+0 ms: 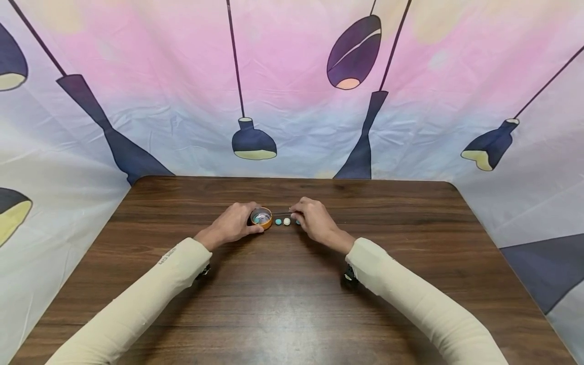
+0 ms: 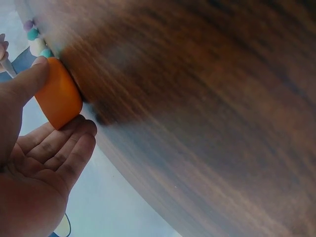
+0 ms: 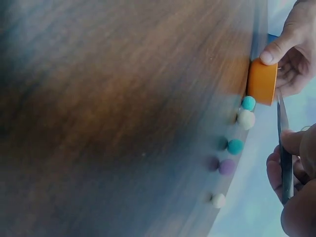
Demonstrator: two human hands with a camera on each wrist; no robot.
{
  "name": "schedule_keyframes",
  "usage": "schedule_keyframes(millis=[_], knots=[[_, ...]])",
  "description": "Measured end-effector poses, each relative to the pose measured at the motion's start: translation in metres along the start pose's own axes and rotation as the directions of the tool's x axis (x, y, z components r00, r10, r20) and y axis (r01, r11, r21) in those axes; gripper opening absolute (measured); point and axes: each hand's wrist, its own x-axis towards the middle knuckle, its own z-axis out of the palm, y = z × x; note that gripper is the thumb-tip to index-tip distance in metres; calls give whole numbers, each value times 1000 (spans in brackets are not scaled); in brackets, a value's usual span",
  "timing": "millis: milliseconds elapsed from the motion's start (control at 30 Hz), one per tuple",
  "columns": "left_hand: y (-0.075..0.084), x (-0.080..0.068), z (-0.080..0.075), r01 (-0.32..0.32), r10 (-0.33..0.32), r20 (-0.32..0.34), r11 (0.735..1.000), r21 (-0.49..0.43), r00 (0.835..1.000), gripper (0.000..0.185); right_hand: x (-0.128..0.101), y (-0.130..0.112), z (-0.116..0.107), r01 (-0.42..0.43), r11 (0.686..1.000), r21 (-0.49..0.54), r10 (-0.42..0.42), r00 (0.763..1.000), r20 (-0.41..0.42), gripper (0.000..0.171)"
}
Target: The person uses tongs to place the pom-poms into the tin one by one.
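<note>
Standing toward the far side of the tabletop [image 1: 274,284], whose dark brown surface showed streaky wood grain and a soft sheen, an orange container [image 2: 59,98] had smooth, curved walls and a round open top. Inside it lay something pale and shiny with a teal patch, too small to make out clearly. Small matte balls formed a loose row to its right: a teal ball [image 3: 248,103] just beside the container, a white ball [image 3: 246,119] close to that one, then a second teal ball [image 3: 235,146], a purple ball [image 3: 227,167] and another white ball [image 3: 218,200]. The left hand [image 1: 234,221] grasped the container from the left, its thumb on the near side and its fingers around the far side. The right hand [image 1: 315,220] pinched a slim metal tool [image 3: 285,168] between thumb and fingers, over the row. The tool pointed left, its tip at the container's right edge; whether it dipped inside could not be told. Beyond the tabletop hung a wrinkled cloth [image 1: 191,132] printed with dark lamps.
</note>
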Motion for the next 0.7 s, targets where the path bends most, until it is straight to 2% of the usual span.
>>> schedule_keyframes(millis=[167,467,700], knots=[[1,0,-1,-7,7,-3,1000,1,1000,59,-4,5,-5,-25,1000,-1,25,1000,13,16],[-2,-1,-1,-14,14,-9,1000,2,1000,59,-15,31,-23,-76,995,-60,74,997,-28,15],[-2,0,0,-21,21,-9,1000,0,1000,58,-25,46,-31,-128,986,-109,127,992,-20,15]])
